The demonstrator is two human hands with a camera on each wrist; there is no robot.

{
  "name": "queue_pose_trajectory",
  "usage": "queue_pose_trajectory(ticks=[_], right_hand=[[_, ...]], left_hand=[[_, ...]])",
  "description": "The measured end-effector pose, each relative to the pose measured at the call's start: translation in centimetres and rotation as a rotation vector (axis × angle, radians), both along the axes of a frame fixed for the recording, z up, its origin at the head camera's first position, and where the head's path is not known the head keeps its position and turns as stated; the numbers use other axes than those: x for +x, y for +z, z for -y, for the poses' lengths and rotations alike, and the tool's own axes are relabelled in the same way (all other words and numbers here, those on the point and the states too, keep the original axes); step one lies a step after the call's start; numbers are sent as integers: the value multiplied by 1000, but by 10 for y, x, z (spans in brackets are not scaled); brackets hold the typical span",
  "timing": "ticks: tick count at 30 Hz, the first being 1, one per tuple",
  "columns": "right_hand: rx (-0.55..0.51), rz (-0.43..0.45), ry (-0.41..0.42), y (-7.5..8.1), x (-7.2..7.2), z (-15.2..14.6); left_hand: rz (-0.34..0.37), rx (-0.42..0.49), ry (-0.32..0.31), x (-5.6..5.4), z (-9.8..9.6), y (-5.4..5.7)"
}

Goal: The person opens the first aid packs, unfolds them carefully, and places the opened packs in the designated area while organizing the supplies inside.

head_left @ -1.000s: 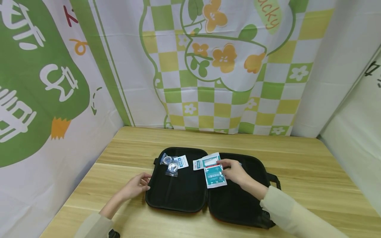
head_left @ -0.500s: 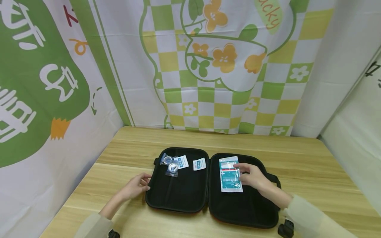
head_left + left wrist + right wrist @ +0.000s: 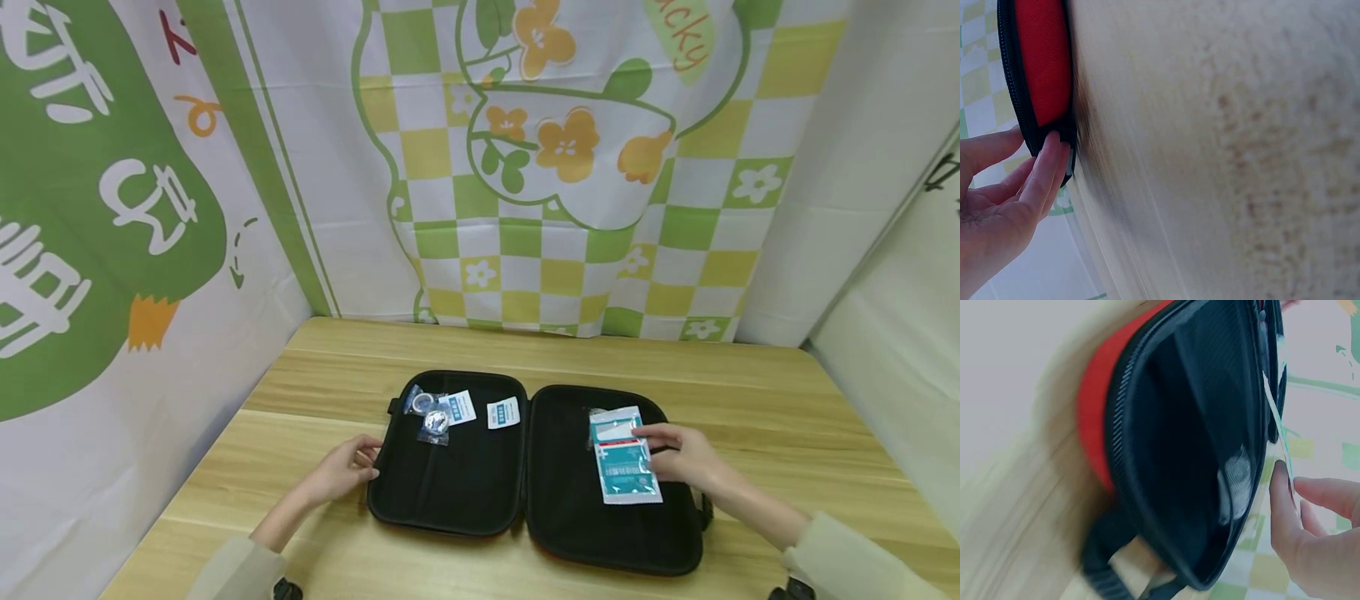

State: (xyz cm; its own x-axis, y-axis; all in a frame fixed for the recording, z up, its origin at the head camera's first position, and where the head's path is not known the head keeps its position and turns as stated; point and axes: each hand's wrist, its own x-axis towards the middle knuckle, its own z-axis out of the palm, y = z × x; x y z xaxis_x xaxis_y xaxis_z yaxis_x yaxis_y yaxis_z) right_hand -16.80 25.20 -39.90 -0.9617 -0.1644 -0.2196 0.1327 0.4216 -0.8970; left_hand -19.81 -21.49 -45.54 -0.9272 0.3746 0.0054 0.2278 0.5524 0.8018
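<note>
An unzipped case (image 3: 468, 492) lies spread flat, black inside and red outside in the wrist views. My right hand (image 3: 686, 457) pinches a teal and white flat packet (image 3: 624, 467) by its right edge, over the case's right half. From the right wrist, that packet (image 3: 1279, 425) appears nearly edge-on between thumb and fingers, raised above the lining. My left hand (image 3: 347, 468) grips the left side of the case; up close, its thumb and fingers (image 3: 1044, 169) pinch the zippered edge. A clear-wrapped item (image 3: 1238, 481) sits inside the right half, partly covered by the packet in the head view.
In the case's left half lie two round, film-wrapped items (image 3: 435, 422) and a small white-blue sachet (image 3: 459, 407). Another such sachet (image 3: 504, 412) is near the hinge. A black carry handle (image 3: 1110, 550) sticks out on the right. Patterned curtains (image 3: 525, 275) border the wooden table (image 3: 360, 346).
My right hand has carried the teal packet rightward from the hinge to over the right half, uncovering the sachet beside the hinge. The left hand stays where it was.
</note>
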Motion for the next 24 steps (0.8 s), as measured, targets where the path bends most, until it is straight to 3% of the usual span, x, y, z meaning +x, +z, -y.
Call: queue_pose_trajectory(ticks=[12,18,24], right_hand=[[15,33,44,-7,14,-50],[64,36,31,-11,18,-61],[36,66,67,-18,17,-62]], left_hand=[[7,2,-2,-1,0,-1],[5,0,-2,-2,1,-2],[2,-7,-2,-2,1,-2]])
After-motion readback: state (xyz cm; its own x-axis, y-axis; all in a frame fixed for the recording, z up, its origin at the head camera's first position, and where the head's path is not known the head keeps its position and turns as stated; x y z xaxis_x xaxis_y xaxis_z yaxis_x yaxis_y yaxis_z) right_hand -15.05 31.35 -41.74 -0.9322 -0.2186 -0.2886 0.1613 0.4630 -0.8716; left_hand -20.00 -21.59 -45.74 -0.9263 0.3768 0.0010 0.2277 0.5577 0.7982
